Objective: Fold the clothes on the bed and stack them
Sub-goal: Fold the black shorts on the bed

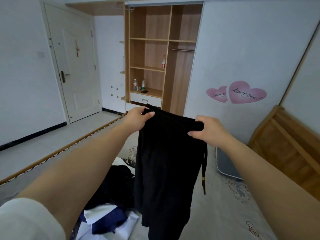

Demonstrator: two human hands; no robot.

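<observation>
Above the bed (216,196) we had the black trousers (166,170) pinched at the waistband, left hand (138,116) and right hand (207,130) both clamped on, legs hanging straight down over the unfolded pile (110,205).

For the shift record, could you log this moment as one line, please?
stage: lifting | left hand: grips black trousers waistband | right hand: grips waistband | pile: unfolded on bed

Two bare forearms, no watch, rings or bracelets seen. Left hand (137,116) and right hand (207,130): short plain nails, unpainted. White sleeve (26,220) well back from left hand, pushed up near the elbow, soft fabric. Right arm bare to frame edge.
</observation>
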